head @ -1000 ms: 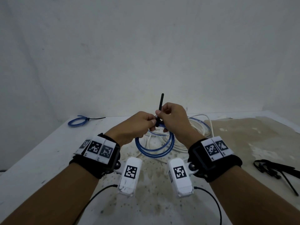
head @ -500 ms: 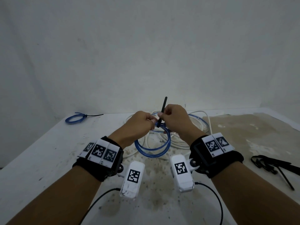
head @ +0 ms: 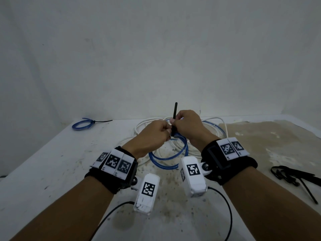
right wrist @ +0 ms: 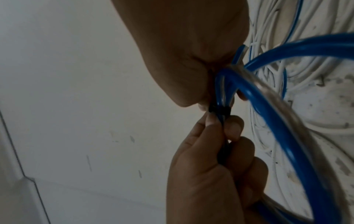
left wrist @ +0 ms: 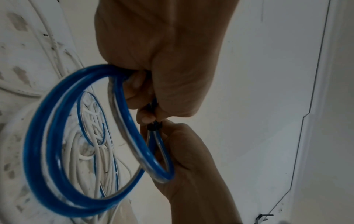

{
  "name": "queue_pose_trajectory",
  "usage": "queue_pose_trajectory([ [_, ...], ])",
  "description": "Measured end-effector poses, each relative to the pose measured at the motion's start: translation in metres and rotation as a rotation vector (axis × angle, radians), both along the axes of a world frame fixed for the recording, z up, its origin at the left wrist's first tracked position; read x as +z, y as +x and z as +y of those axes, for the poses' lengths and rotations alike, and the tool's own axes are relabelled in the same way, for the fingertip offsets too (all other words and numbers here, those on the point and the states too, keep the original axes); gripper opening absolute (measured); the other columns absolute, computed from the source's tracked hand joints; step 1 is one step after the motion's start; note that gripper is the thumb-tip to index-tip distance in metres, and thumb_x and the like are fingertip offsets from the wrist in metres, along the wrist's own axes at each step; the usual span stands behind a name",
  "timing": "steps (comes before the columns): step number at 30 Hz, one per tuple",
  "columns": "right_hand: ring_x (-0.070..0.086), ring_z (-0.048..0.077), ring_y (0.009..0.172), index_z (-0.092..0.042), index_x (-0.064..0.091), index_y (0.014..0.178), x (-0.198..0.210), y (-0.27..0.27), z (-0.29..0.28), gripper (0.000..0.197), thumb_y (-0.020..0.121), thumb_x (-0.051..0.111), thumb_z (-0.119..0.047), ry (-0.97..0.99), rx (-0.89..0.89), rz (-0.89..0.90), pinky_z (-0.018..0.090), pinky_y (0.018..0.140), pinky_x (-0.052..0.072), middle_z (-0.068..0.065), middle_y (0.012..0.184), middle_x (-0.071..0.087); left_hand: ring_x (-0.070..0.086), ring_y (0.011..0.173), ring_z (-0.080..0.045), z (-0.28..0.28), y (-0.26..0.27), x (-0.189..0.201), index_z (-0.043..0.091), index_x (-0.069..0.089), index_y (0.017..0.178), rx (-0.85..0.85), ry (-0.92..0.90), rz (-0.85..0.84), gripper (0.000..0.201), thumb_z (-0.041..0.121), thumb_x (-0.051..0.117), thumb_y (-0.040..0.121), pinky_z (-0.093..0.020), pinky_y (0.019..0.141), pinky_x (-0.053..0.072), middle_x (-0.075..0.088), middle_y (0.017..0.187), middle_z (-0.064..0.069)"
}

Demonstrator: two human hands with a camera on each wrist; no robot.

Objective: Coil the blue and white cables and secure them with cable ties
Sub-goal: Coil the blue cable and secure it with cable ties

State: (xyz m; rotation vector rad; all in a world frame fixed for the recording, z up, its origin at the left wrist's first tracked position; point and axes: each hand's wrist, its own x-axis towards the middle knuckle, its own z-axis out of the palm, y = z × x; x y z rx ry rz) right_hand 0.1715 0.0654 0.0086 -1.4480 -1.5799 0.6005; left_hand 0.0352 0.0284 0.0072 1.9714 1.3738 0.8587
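A blue cable coil (head: 168,159) hangs above the table from both hands, which meet at its top. My left hand (head: 167,132) grips the coil's strands, seen close in the left wrist view (left wrist: 145,106). My right hand (head: 173,121) pinches the black cable tie (head: 175,113) wrapped round the coil, and the tie's tail sticks up between the hands. The tie's head (right wrist: 275,111) sits tight on the blue strands (right wrist: 268,106). Loose white cable (head: 147,123) lies tangled on the table behind the hands, with thin blue cable (head: 214,126) running through it.
A small blue coil (head: 83,123), tied with a black tie, lies at the table's far left. A bundle of spare black cable ties (head: 293,178) lies at the right. The white table (head: 52,162) is stained brown at the right, against a white wall.
Both hands stay joined at the top of the blue coil. The tie's tail has swung from leaning right to nearly upright.
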Motion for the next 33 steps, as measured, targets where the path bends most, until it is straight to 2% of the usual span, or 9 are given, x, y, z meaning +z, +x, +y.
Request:
queue_pose_trajectory([
  [4, 0.067, 0.035, 0.089, -0.014, 0.054, 0.063, -0.003, -0.003, 0.002, 0.029, 0.087, 0.069, -0.019, -0.055, -0.001, 0.030, 0.047, 0.082, 0.056, 0.014, 0.082, 0.066, 0.043, 0.053, -0.011, 0.004, 0.000, -0.006, 0.011, 0.064, 0.081, 0.000, 0.089, 0.089, 0.023, 0.010, 0.046, 0.096, -0.030, 0.055, 0.037, 0.063, 0.078, -0.017],
  [7, 0.067, 0.034, 0.083, -0.014, 0.054, 0.066, -0.008, -0.001, 0.006, 0.024, 0.087, 0.066, -0.012, -0.193, 0.024, 0.169, 0.045, 0.079, 0.059, 0.015, 0.084, 0.065, 0.054, 0.070, -0.018, 0.008, 0.000, -0.015, 0.012, 0.063, 0.089, -0.002, 0.186, 0.177, 0.017, 0.013, 0.048, 0.097, -0.037, 0.069, 0.046, 0.064, 0.081, -0.008],
  [10, 0.064, 0.027, 0.076, -0.012, 0.057, 0.076, -0.012, 0.002, 0.006, 0.016, 0.091, 0.062, -0.009, -0.340, 0.088, 0.358, 0.039, 0.075, 0.058, 0.013, 0.085, 0.063, 0.057, 0.075, -0.017, 0.009, -0.002, -0.025, 0.013, 0.064, 0.101, -0.007, 0.219, 0.158, 0.015, 0.015, 0.049, 0.098, -0.034, 0.072, 0.046, 0.063, 0.080, 0.000],
  [14, 0.070, 0.039, 0.088, -0.001, 0.060, 0.072, -0.015, -0.001, 0.011, 0.022, 0.092, 0.065, -0.010, -0.319, 0.021, 0.308, 0.054, 0.082, 0.057, 0.027, 0.092, 0.069, 0.051, 0.066, -0.003, 0.011, -0.001, -0.032, 0.011, 0.064, 0.108, 0.001, 0.268, 0.162, 0.017, 0.016, 0.050, 0.099, -0.022, 0.064, 0.039, 0.055, 0.073, 0.012],
  [19, 0.062, 0.018, 0.067, -0.015, 0.054, 0.079, -0.022, 0.002, 0.011, 0.017, 0.093, 0.058, -0.008, -0.430, 0.100, 0.477, 0.029, 0.058, 0.055, 0.006, 0.080, 0.060, 0.051, 0.067, -0.004, 0.010, 0.000, -0.034, 0.012, 0.065, 0.106, -0.009, 0.297, 0.219, 0.018, 0.016, 0.049, 0.099, -0.020, 0.060, 0.035, 0.056, 0.076, 0.009],
  [23, 0.062, 0.017, 0.065, -0.015, 0.054, 0.080, -0.034, -0.002, 0.011, 0.014, 0.092, 0.058, -0.009, -0.414, 0.077, 0.434, 0.025, 0.050, 0.052, 0.007, 0.083, 0.060, 0.058, 0.079, -0.020, 0.007, -0.003, -0.033, 0.009, 0.064, 0.106, -0.017, 0.259, 0.305, 0.019, 0.017, 0.048, 0.100, -0.026, 0.065, 0.038, 0.061, 0.084, 0.001],
  [26, 0.066, 0.023, 0.061, -0.011, 0.055, 0.078, -0.035, -0.009, 0.006, 0.014, 0.092, 0.059, -0.010, -0.298, 0.071, 0.393, 0.027, 0.048, 0.052, 0.014, 0.083, 0.065, 0.058, 0.082, -0.019, 0.007, -0.008, -0.025, 0.011, 0.064, 0.107, -0.006, 0.220, 0.352, 0.019, 0.017, 0.047, 0.100, -0.030, 0.069, 0.043, 0.067, 0.095, -0.005],
  [30, 0.069, 0.025, 0.058, -0.007, 0.057, 0.097, -0.018, -0.017, -0.005, 0.024, 0.102, 0.050, -0.030, -0.325, 0.259, 0.430, 0.042, 0.062, 0.061, 0.013, 0.073, 0.069, 0.059, 0.078, -0.013, 0.008, -0.026, -0.007, 0.016, 0.055, 0.115, -0.032, 0.137, 0.215, 0.016, 0.019, 0.048, 0.100, -0.025, 0.070, 0.045, 0.067, 0.086, -0.003],
  [33, 0.061, 0.021, 0.057, -0.009, 0.062, 0.097, -0.005, -0.014, -0.009, 0.046, 0.101, 0.042, -0.050, -0.497, 0.438, 0.407, 0.037, 0.064, 0.057, 0.008, 0.067, 0.067, 0.054, 0.062, -0.005, 0.008, -0.040, 0.005, 0.020, 0.041, 0.122, -0.077, 0.074, 0.114, 0.022, 0.022, 0.048, 0.101, -0.017, 0.060, 0.042, 0.066, 0.078, -0.005],
])
